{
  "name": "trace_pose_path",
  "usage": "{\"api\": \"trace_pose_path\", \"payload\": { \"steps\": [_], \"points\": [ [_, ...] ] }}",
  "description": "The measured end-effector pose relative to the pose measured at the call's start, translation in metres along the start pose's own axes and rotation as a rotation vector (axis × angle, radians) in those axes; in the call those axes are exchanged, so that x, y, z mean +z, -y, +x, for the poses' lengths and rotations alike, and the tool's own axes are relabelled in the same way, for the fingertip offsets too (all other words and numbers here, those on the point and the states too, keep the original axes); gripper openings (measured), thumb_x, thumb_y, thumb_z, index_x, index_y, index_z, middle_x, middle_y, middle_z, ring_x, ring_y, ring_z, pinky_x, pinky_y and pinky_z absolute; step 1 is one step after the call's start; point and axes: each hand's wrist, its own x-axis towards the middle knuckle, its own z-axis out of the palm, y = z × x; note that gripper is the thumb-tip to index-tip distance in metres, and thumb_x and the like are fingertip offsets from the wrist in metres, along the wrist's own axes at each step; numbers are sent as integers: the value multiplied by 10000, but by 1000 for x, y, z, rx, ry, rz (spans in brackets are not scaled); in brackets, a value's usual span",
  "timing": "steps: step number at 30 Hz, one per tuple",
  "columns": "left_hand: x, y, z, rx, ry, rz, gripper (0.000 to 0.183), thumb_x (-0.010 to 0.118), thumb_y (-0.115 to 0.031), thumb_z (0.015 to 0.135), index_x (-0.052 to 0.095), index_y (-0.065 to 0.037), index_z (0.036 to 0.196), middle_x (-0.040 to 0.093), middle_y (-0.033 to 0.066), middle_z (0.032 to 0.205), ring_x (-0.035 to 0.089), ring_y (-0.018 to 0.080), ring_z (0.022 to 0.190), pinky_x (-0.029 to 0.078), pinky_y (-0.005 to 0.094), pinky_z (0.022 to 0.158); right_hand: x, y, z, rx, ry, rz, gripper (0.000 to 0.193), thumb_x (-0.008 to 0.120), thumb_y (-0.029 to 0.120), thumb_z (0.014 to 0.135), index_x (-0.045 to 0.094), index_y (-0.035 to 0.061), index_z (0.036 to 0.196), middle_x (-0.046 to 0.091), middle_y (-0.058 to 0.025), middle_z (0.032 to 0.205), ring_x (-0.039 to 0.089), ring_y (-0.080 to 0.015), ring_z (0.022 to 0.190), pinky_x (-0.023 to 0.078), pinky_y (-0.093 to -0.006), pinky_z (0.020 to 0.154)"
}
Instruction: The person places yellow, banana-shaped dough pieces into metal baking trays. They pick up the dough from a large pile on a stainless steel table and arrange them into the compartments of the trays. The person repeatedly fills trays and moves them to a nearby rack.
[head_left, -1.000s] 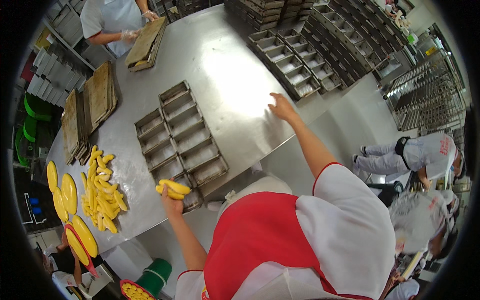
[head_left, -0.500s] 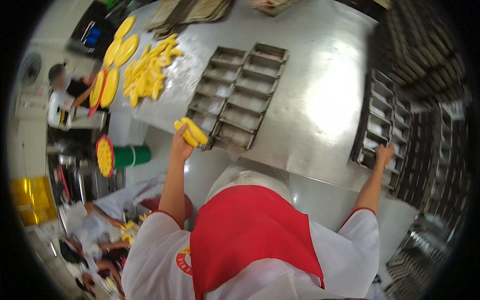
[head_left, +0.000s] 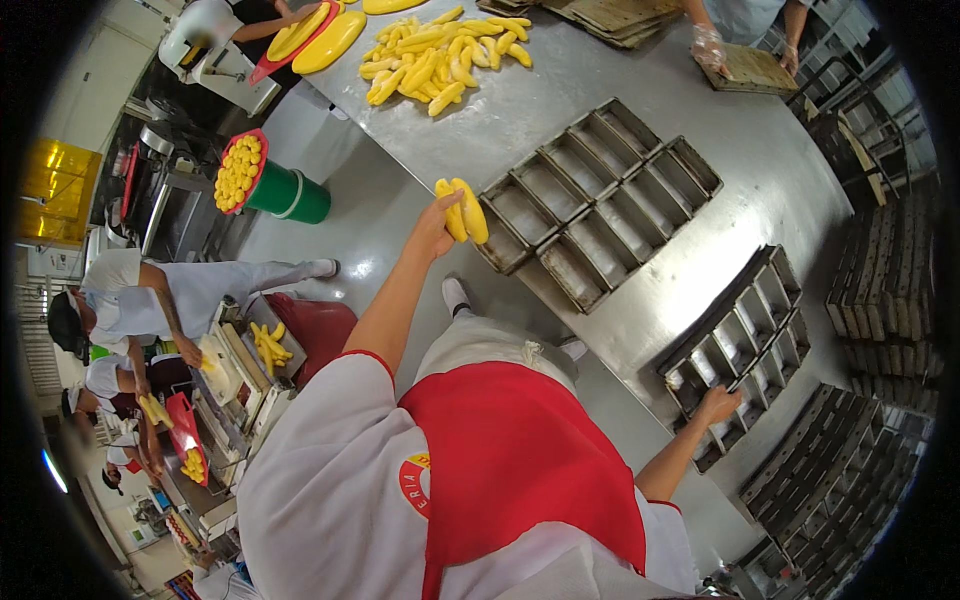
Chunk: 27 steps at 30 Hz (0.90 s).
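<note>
My left hand point(head_left: 432, 230) is closed around two yellow dough rolls point(head_left: 466, 214), held just off the table's near edge. Beside them lies a dark metal loaf pan point(head_left: 620, 187) with two rows of compartments, no dough visible in it. Over to the right, my right hand point(head_left: 718, 404) has its fingers closed on the middle divider of a second loaf pan point(head_left: 758, 355), which rests at the table edge. Farther off, many yellow dough rolls point(head_left: 445, 58) lie heaped on the table.
The steel table point(head_left: 480, 140) runs diagonally. Stacked pans point(head_left: 880, 270) stand at the right. Across the table, a person's gloved hand point(head_left: 709, 48) holds a flat board. At left are a green bin point(head_left: 300, 195), a tray of dough balls point(head_left: 241, 172) and several people working.
My view has turned left, so the table now slants. The dough rolls remain in my left hand, and my right hand remains on the right pan. A co-worker across the table has come into view.
</note>
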Motion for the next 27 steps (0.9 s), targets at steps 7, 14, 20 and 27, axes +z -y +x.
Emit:
{"api": "trace_pose_path", "payload": {
  "steps": [7, 14, 20, 27],
  "points": [
    [-2, -40, 98, -294, 232, 30, 312, 686, -247, 949, 571, -56, 1167, 639, 85, 1034, 645, 244, 952, 539, 419, 891, -15, 109, -93, -92, 14, -1, 618, 693, 298, 867, 530, -44, 1355, 553, -265, 1345, 555, -437, 1210, 442, -499, 1022],
    [54, 6, 158, -386, 479, 423, 319, 723, -228, 904, 616, -35, 1133, 675, 117, 1043, 668, 266, 946, 527, 437, 782, -74, 297, -269, -750, 130, 261, 608, 777, 231, 812, 544, 29, 1336, 536, -212, 1339, 486, -401, 1261, 384, -484, 1074],
    [101, 0, 144, -437, 597, 423, 285, 732, -228, 902, 647, -26, 1085, 699, 103, 984, 679, 247, 904, 541, 417, 816, -61, 403, -352, -1125, 407, 206, 646, 785, 263, 802, 527, 94, 1370, 477, -159, 1399, 382, -400, 1374, 322, -513, 1122],
    [67, -17, 183, -255, 510, 412, 340, 753, -254, 898, 638, -59, 1151, 695, 79, 1041, 666, 224, 966, 530, 383, 865, 20, 426, -311, -1181, 310, 229, 588, 755, 253, 829, 545, 94, 1353, 506, -180, 1360, 417, -394, 1349, 329, -542, 1110]
  ]
}}
